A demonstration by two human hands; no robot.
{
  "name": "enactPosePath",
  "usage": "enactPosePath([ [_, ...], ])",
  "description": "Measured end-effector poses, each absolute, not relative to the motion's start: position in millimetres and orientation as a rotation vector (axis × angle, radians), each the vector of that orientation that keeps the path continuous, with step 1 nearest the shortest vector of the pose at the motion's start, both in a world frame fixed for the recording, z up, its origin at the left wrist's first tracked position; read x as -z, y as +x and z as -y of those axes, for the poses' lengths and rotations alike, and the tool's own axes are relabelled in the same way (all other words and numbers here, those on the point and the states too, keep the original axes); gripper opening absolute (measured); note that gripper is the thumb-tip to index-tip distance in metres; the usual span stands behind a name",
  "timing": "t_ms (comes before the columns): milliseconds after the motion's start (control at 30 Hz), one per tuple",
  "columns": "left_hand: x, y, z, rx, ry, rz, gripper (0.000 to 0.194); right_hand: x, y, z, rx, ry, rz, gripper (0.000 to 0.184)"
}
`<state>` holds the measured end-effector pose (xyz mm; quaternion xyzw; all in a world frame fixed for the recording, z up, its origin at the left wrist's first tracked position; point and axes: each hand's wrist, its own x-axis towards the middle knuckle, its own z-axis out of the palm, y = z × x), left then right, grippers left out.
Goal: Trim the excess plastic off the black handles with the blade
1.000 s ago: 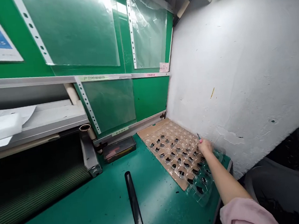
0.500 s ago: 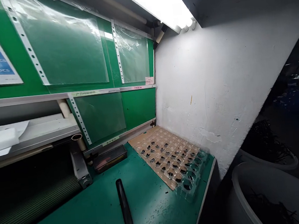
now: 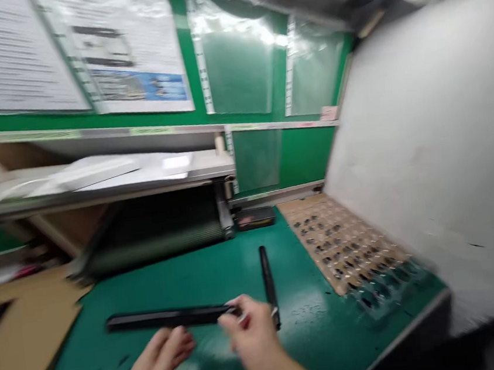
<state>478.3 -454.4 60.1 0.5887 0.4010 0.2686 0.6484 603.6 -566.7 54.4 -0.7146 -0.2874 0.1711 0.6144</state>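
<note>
Frame's blurred, my hands are moving. My left hand [image 3: 158,368] is low on the green mat [image 3: 186,277], fingers spread and open, holding nothing, just below a black strip [image 3: 168,318] that lies roughly level across the mat. My right hand [image 3: 252,338] is at the strip's right end, fingers [image 3: 230,322] curled around that end. Can't tell from the blur if I'm actually gripping it or only touching it.

A second black strip [image 3: 267,280] lies on the mat pointing away from me, its lower end right by my right hand, maybe behind it. Can't tell if they touch. The two strips are close but look apart.

Further right on the mat, a clear tray [image 3: 346,245] of small black parts sits on brown cardboard, against a white wall [image 3: 425,160]. A small dark box [image 3: 254,218] sits at the back edge of the mat. Another cardboard sheet [image 3: 24,329] lies at far left. Behind are a shelf [image 3: 96,180] with white sheets and clear sleeves [image 3: 233,57] on a green board.
</note>
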Motion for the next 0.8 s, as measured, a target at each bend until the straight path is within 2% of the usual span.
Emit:
enactPosePath([
  [67,-76.2,467.9,460.6,-0.785,1.765,-0.942,0.024,-62.9,611.1,578.7,-0.510,-1.575,0.639,0.031],
  [133,-93.3,464.6,464.6,-0.889,2.156,-0.809,0.030,-68.3,613.6,583.6,-0.571,-1.550,0.683,0.033],
  [233,-110.1,465.0,464.0,-0.726,2.547,-0.430,0.038,-73.6,605.1,586.4,-0.737,-1.474,0.780,0.036],
  [333,-111.3,460.6,460.5,-0.605,2.649,-0.292,0.036,-81.1,602.1,588.9,-0.839,-1.447,0.921,0.037],
  [533,-97.7,448.8,458.4,-0.611,2.672,-0.306,0.042,-98.0,639.5,578.7,-0.933,-1.395,1.520,0.043],
  [667,-91.0,452.0,459.2,-0.664,2.712,-0.332,0.045,-98.7,646.7,565.2,-1.066,-1.327,1.484,0.052],
  [800,-87.4,449.0,455.0,-0.658,2.776,-0.588,0.040,-83.9,642.5,553.7,-0.987,-1.436,1.347,0.052],
])
